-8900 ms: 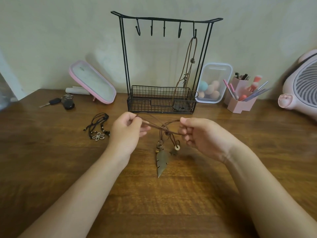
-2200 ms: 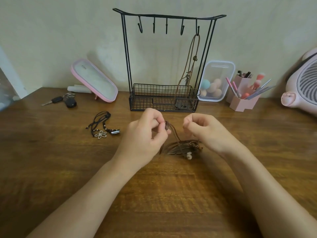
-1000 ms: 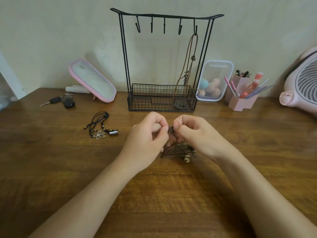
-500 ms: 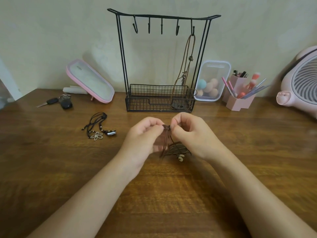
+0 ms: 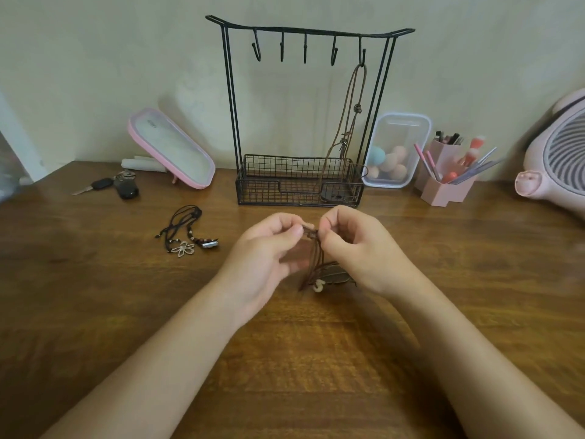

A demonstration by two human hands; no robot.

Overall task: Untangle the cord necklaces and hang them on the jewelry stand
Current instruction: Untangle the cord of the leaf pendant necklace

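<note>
The wooden bench (image 5: pixel 95 312) carries everything, with a pink fan (image 5: pixel 563 147) at its right edge. The black wire jewelry stand (image 5: pixel 285 185) is at the back, and one brown necklace (image 5: pixel 357 108) hangs from its rightmost hook. Left of the stand leans a pink-framed mirror (image 5: pixel 172 148); to the right are a clear box (image 5: pixel 395 150) of sponges and a pink brush holder (image 5: pixel 443 188). In front of the stand the left hand (image 5: pixel 269 258) and right hand (image 5: pixel 357 248) meet, each grip clamped on the knotted cord of a tangled brown necklace (image 5: pixel 316 258), whose leaf pendant (image 5: pixel 335 275) rests on the bench. The black necklaces (image 5: pixel 183 248) lie bunched to the left, near the keys (image 5: pixel 117 185).
</note>
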